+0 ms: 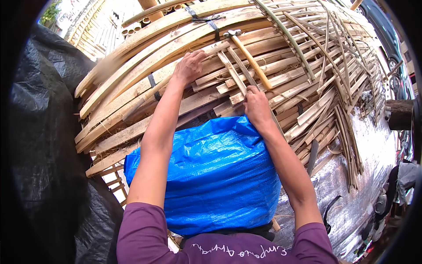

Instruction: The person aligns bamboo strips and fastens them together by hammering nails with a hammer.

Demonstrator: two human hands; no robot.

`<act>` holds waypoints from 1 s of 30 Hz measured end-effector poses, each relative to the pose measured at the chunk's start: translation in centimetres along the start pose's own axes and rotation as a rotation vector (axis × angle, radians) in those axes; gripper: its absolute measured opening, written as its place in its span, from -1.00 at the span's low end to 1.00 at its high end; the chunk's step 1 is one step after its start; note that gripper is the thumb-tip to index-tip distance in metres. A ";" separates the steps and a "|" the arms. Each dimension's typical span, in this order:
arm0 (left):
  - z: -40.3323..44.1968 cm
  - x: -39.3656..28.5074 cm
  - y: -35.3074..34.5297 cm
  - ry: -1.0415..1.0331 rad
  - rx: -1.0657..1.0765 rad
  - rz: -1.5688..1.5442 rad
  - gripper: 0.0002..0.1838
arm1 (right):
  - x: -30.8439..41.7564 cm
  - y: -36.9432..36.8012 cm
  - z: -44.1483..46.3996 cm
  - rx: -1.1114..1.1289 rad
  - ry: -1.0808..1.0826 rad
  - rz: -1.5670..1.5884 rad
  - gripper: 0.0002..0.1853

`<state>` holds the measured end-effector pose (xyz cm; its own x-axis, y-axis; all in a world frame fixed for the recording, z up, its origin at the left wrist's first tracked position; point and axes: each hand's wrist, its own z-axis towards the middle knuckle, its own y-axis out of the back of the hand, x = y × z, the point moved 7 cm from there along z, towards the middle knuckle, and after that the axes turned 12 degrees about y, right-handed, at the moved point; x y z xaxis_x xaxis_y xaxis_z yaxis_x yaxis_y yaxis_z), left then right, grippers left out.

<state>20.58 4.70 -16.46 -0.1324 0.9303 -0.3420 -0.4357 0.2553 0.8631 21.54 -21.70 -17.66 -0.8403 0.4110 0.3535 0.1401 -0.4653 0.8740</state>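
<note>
My left hand (190,67) is closed around a light bamboo strip (216,48) whose end points up and right. My right hand (258,105) pinches the lower part of two narrow bamboo strips (232,70) that run down from near that end. Whether the strips are joined there, I cannot tell. A hammer (248,57) with a pale wooden handle lies on the bamboo just above my right hand. Blue plastic sheeting (215,176) covers my lap, and its upper edge reaches my right wrist.
Stacked split bamboo (145,83), tied with dark straps, spreads in front. Thin slats (329,79) lie crisscrossed at the right, above silvery sheeting (351,176). A black tarp (41,132) hangs at the left. A parked vehicle (382,33) shows at the upper right.
</note>
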 end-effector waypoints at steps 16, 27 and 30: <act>-1.0 -0.2 -0.1 0.079 -0.118 0.258 -0.65 | 0.3 3.9 2.6 -0.170 -0.046 0.282 -0.90; -1.2 -0.4 -0.7 0.072 -0.108 0.344 -0.50 | -4.2 0.5 14.1 -0.283 -0.145 0.730 -0.77; -1.3 -0.5 -0.6 0.041 -0.137 0.383 -0.45 | -3.9 -1.6 16.8 -0.274 -0.061 0.758 -0.80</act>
<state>19.79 3.76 -17.30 -0.3427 0.9392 -0.0221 -0.4624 -0.1481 0.8742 33.37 -9.38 -14.81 -0.5370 -0.0556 0.8417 0.5208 -0.8068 0.2789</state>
